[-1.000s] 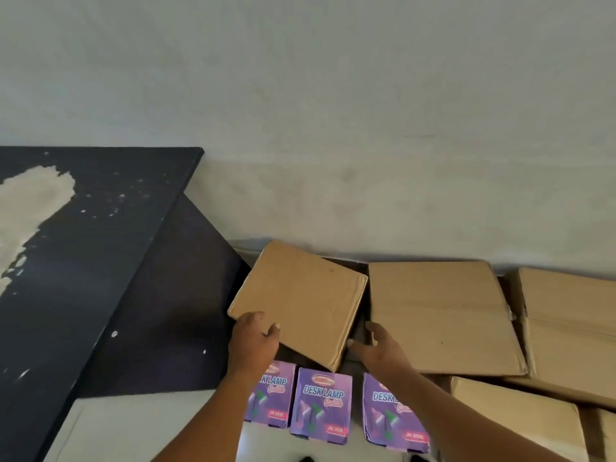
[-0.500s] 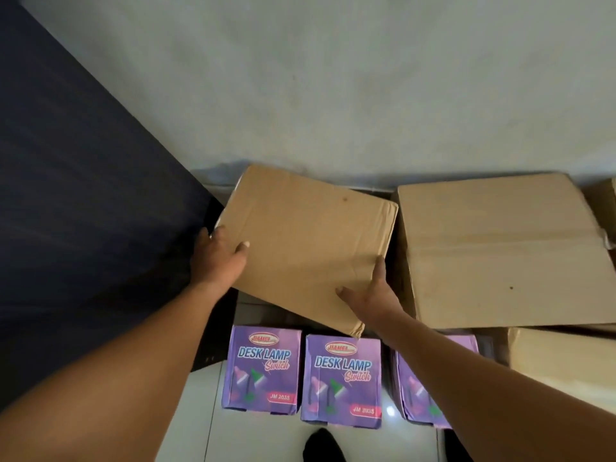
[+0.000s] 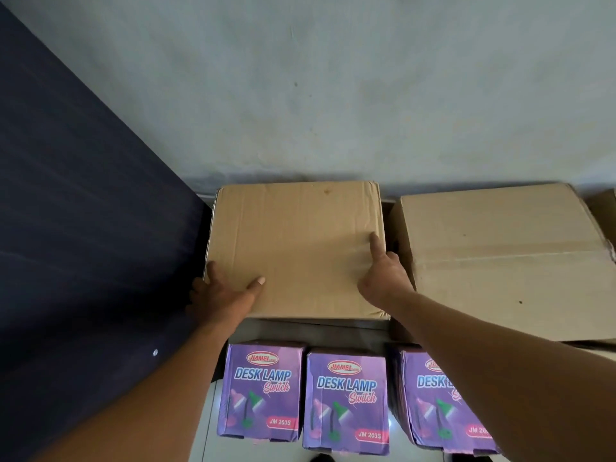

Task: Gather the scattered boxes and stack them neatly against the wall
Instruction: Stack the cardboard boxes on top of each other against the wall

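Note:
A plain brown cardboard box [image 3: 296, 248] lies flat and square, its far edge against the pale wall [image 3: 333, 95]. It rests on top of something lower whose edge [image 3: 316, 328] shows just below it. My left hand [image 3: 223, 291] holds its near-left corner, thumb on top and fingers down the left side. My right hand [image 3: 383, 275] grips its right edge, thumb on the top face and fingers tucked into the gap beside a second, larger cardboard box [image 3: 500, 261] that also sits against the wall.
Three purple "Desk Lamp" boxes [image 3: 263, 391] [image 3: 346, 398] [image 3: 440, 395] stand in a row in front, on the white floor. A dark blue panel [image 3: 83, 228] closes off the left side. Another cardboard box's corner [image 3: 605, 208] shows at the far right.
The brown box was tilted and skewed between my hands; it now lies level, squared up and pushed back to the wall. Both hands stayed on its sides.

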